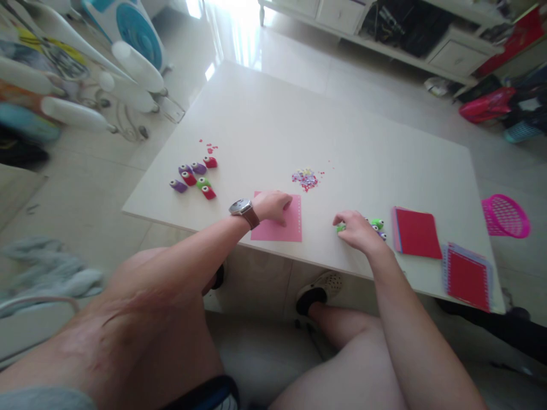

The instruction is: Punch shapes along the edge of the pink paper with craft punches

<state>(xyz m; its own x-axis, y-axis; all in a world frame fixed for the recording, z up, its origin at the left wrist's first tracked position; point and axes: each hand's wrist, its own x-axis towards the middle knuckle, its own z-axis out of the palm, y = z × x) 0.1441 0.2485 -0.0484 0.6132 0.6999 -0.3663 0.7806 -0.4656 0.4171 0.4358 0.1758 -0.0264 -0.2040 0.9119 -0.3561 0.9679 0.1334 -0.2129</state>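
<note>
My left hand (273, 205), with a watch on its wrist, rests with curled fingers on the top left of a pink paper sheet (284, 228) near the table's front edge. My right hand (356, 228) lies to the right of the sheet, fingers closed round a small green punch (341, 228). Two more small punches, green (376, 223) and purple (382, 234), sit just beyond that hand. A small heap of coloured paper cut-outs (305, 179) lies behind the pink sheet.
Several small punches (194, 176) in purple, red and green are grouped at the table's left. Two stacks of red paper (416, 232) (468, 279) lie at the right front. A pink basket (505, 215) stands on the floor at right. The white table (273, 114) stretches far back.
</note>
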